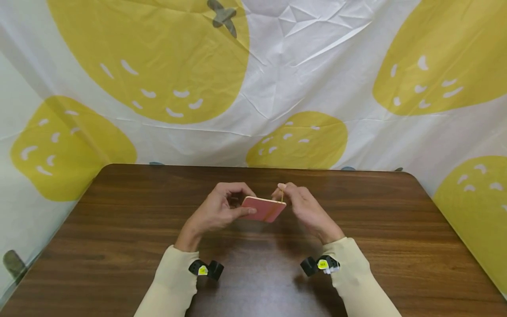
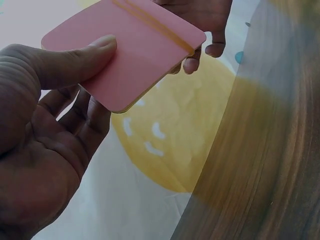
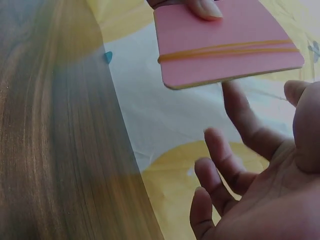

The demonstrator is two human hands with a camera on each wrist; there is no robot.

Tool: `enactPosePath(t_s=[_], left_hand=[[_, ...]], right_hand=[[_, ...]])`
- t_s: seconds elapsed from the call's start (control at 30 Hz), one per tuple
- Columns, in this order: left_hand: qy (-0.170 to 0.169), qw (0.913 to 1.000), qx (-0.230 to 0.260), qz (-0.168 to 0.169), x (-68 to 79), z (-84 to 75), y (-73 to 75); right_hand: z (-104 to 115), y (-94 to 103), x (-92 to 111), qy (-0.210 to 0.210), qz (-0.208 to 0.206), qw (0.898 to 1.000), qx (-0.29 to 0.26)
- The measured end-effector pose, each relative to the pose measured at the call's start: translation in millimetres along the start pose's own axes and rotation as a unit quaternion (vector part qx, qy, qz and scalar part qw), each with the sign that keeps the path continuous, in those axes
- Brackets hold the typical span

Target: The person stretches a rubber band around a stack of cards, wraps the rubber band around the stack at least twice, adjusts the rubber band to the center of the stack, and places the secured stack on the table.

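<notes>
Before the person, a small pink notebook is held up over the table, tilted. The left hand grips its left side, thumb on the pink cover and fingers behind. A yellow-orange rubber band runs in two strands across the cover near the right edge. In the head view, a strand rises from the notebook's upper right corner to the right hand, pinched at thumb and fingertip. From the right wrist view, the other right-hand fingers spread loosely beside the notebook's edge.
A dark brown wooden table lies beneath both hands. White cloth with large yellow fruit shapes hangs behind and at the sides of it. Black wrist cameras sit on both cream sleeves.
</notes>
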State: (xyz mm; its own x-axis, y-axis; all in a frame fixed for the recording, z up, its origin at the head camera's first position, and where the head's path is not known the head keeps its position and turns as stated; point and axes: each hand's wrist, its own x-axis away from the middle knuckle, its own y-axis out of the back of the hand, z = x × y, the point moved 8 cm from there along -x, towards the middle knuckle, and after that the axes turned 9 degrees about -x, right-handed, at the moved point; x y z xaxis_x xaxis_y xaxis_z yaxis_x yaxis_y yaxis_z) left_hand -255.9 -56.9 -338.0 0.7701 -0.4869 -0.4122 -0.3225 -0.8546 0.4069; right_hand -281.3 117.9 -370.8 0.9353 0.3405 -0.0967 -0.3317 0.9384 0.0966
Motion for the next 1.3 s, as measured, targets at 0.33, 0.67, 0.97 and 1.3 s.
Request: enactPosePath(t_s=[0.33,0.67,0.97,1.3], left_hand=[[0.000,1.0000,0.004,0.000,0.3,-2.2,-0.2],[0.003,0.9999,0.013,-0.006,0.4,-2.7,1.8],[0.003,0.9994,0.033,-0.008,1.6,-0.6,5.4],[0.005,0.9975,0.059,-0.037,2.2,7.6,12.3]], right_hand=[[1,8.3,0,-0.007,-0.042,0.999,0.021],[1,15.3,1,-0.006,-0.067,0.998,-0.002],[7,21.2,4,0.033,-0.078,0.994,-0.067],[7,30.0,3,0.049,-0.083,0.989,-0.115]])
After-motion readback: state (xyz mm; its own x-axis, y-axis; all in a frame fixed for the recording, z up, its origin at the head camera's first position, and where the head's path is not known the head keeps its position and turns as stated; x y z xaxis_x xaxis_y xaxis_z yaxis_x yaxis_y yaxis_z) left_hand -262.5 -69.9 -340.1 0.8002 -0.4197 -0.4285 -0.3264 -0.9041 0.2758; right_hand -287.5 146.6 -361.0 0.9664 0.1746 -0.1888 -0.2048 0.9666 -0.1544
